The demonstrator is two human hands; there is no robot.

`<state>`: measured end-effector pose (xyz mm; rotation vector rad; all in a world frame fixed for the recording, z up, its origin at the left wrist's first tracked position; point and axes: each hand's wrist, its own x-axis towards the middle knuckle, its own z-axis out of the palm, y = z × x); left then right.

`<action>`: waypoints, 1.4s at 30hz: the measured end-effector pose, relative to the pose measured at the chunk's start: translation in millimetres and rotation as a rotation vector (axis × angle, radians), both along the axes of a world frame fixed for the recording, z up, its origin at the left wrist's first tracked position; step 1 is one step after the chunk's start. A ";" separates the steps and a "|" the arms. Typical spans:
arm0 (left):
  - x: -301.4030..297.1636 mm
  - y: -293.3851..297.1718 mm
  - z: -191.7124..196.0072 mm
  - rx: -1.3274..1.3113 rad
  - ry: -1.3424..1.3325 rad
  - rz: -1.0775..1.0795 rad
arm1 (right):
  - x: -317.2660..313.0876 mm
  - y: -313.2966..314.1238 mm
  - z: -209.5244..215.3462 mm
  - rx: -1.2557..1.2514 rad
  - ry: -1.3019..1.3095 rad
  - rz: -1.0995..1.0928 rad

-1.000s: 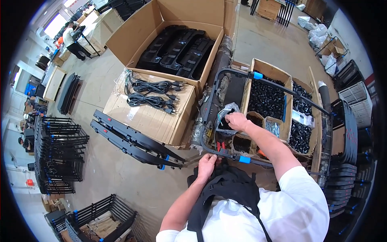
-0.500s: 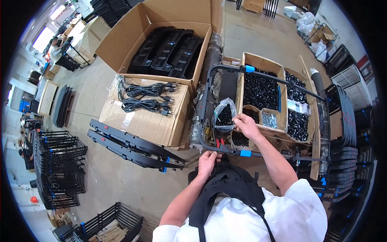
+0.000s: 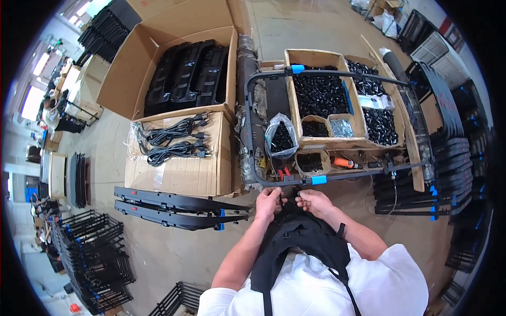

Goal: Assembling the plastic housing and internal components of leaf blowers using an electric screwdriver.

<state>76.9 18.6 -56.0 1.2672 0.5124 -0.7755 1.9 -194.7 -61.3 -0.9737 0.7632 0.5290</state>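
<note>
We are drawing our right hand (image 3: 314,203) from the plastic bag (image 3: 281,138) toward our left hand (image 3: 268,205), pairing both beside the black frame (image 3: 295,183) spanning the wooden tray (image 3: 345,142); fingers are curling, on what we cannot tell.

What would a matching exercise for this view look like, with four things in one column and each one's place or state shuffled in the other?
Things:
1. coiled black power cables
2. clear plastic bag
3. black frame with rounded corners
4. small silver metal pieces

Places or states:
A. fitted with blue bands
B. in the near right corner of the pale wooden box
C. lying on top of the brown taped cardboard box
D. open, with small black parts inside

Pairs: 1-C, 2-D, 3-A, 4-B
</note>
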 end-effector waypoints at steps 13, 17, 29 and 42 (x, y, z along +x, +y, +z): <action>9.9 -13.1 14.9 -0.137 0.086 -0.061 | 32.2 56.6 -15.2 0.257 -0.156 -0.148; 21.6 24.7 2.5 -0.124 0.106 -0.234 | 38.7 70.7 15.2 -0.129 -0.289 0.071; -42.2 32.4 -24.5 -0.034 -0.337 -0.052 | 57.0 67.3 68.9 -1.216 -0.929 0.722; -64.4 30.1 -15.7 0.315 -0.608 -0.043 | 89.9 69.1 92.4 -1.125 -1.126 1.232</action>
